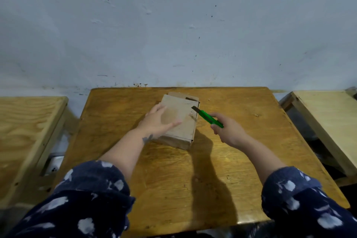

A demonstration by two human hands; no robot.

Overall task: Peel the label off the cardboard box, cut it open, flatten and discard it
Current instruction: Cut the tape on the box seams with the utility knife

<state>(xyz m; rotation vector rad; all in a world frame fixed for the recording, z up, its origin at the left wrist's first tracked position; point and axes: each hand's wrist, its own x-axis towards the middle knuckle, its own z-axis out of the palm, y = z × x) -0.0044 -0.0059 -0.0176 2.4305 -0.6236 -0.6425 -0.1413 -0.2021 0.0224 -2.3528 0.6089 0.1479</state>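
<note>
Cardboard box (180, 121): lies flat toward the far middle of the wooden desk (241, 141), its far end flap open.
Left hand (158, 121): fingers spread, palm pressed flat on the box's top, left side.
Right hand (228, 129): curled tight around a green utility knife (209, 119).
Knife blade: points far-left, tip at the box's far right edge.

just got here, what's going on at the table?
A person is cutting open a cardboard box on the wooden table. The left hand lies flat on the box's top, pinning it down. The right hand holds a green utility knife, blade extended and pointing at the box's far right edge. A flap at the far end already looks partly open. The box is not yet flattened, and no label is visible on its top.
</note>
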